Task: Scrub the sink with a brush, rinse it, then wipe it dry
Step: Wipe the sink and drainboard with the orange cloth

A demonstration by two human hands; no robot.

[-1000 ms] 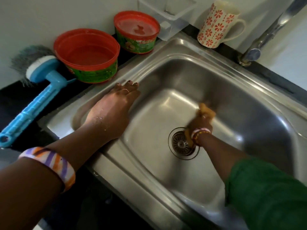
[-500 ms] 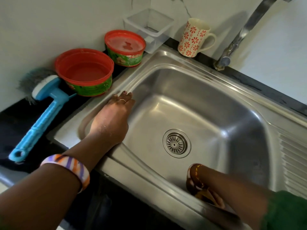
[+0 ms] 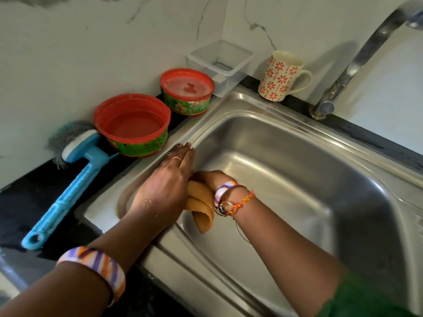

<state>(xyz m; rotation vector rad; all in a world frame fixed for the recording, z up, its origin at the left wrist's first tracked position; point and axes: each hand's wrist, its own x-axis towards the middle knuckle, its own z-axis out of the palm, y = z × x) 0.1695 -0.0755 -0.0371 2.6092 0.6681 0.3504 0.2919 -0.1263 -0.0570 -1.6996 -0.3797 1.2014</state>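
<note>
A stainless steel sink (image 3: 297,161) fills the middle and right of the head view. My left hand (image 3: 167,179) lies flat, fingers straight, on the sink's left rim. Beside it, my right hand (image 3: 211,179) grips a folded orange-brown cloth (image 3: 201,207) against the basin's left inner wall, just under my left palm. Part of the cloth hangs below my right wrist. The blue long-handled scrub brush (image 3: 68,191) lies on the dark counter left of the sink, bristles toward the wall.
Two red-rimmed green tubs (image 3: 135,124) (image 3: 187,92) stand behind the sink's left corner, with a clear plastic box (image 3: 219,65) and a flowered mug (image 3: 281,76) along the back. The metal tap (image 3: 350,62) rises at the back right, with no water running. The drain is hidden behind my right arm.
My right hand has swept the cloth from the drain, along the basin's near side, up to the left wall beside my left hand. My left hand has stayed on the rim.
</note>
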